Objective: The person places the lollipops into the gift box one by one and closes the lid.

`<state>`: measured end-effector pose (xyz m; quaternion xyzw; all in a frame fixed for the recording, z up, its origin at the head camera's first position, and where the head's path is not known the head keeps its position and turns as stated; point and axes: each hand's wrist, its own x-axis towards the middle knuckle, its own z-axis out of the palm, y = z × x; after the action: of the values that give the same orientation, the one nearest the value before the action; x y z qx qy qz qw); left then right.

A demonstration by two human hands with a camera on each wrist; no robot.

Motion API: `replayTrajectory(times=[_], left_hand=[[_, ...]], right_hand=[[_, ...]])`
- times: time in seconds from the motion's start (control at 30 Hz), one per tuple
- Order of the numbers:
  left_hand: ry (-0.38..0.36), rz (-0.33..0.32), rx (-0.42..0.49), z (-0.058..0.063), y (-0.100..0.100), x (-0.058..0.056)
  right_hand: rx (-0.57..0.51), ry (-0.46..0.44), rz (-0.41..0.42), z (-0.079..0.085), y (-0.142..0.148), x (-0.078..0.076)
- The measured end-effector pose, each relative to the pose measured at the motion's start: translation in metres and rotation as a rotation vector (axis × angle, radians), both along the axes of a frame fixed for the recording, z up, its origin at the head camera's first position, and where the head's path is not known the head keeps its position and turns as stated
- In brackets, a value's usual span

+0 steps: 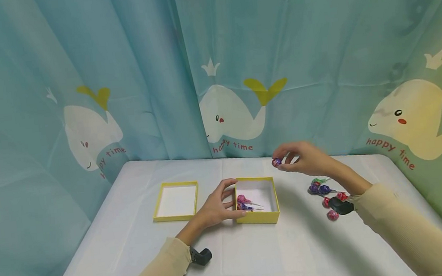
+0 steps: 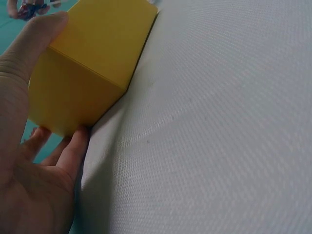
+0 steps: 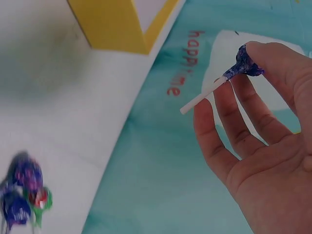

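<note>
A yellow open-topped box [image 1: 259, 217] with a white inside stands on the table. My left hand [image 1: 214, 207] grips its left side, thumb at the front corner and fingers along the side and back, as the left wrist view also shows. Inside, toward the left, lie a pink lollipop [image 1: 242, 198] and a blue-purple lollipop [image 1: 244, 207]. Above the table, behind and right of the box, my right hand [image 1: 308, 161] pinches a blue-purple wrapped lollipop [image 3: 242, 62]. Its white stick points away from the palm in the right wrist view.
The yellow-rimmed lid [image 1: 177, 201] lies inside up to the left of the box. Several loose lollipops, among them a purple lollipop [image 1: 324, 189] and a pink lollipop [image 1: 332, 215], lie at the right under my forearm. A whale-print curtain [image 1: 149, 73] hangs behind the table.
</note>
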<state>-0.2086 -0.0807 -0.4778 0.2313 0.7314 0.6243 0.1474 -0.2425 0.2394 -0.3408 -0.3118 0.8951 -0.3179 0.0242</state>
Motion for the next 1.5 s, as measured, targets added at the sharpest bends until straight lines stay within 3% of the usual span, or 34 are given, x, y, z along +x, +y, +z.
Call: replayTrajectory(times=[0.4,0.63,1.1,1.5], left_hand=[[-0.002,0.0,0.001,0.002,0.0,0.001],[0.006,0.01,-0.011,0.001,0.0,0.0],[0.013,0.004,-0.008,0.001,0.001,0.001],[-0.004,0.0,-0.004,0.003,0.0,0.001]], right_hand=[[-0.111,-0.074,0.091,-0.024,-0.033,-0.002],[-0.111,-0.113,0.092,-0.036,-0.047,-0.001],[-0.083,-0.069,0.108,-0.06,-0.066,0.002],[-0.033,-0.029,0.125,-0.07,-0.079,0.004]])
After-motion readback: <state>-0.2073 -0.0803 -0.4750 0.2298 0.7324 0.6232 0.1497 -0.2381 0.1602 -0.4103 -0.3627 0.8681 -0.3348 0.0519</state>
